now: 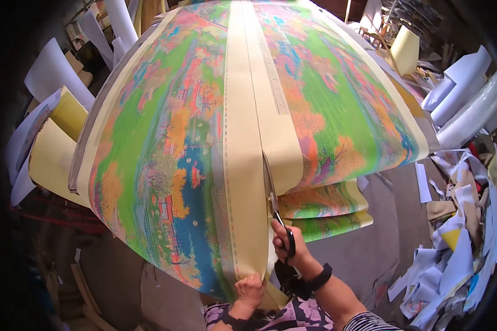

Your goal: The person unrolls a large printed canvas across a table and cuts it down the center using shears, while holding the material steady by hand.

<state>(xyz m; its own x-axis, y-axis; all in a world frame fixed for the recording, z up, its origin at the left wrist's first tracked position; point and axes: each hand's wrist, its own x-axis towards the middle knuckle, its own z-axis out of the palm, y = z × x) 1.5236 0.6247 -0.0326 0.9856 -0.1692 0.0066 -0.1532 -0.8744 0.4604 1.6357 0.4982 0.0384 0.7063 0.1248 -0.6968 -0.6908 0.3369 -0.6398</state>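
My right hand (pixel 290 243) is closed round the black handles of a pair of scissors (pixel 271 198). Their blades point away from me, at the cut line in the plain cream strip of a large printed sheet (pixel 246 182). The sheet shows green, orange and blue scenery on both sides of that strip. My left hand (pixel 249 289) is closed on the near edge of the cream strip, to the left of the scissors. Right of the cut, the printed part (pixel 337 121) lies with its near end curled under, above a folded printed piece (pixel 326 204).
Rolled white and cream paper (pixel 55 149) stands at the left. More rolls (pixel 469 83) and a plastic-wrapped roll (pixel 475 113) are at the right. A heap of paper scraps (pixel 458 248) lies on the right. Strips of scrap (pixel 83 287) lie at the lower left.
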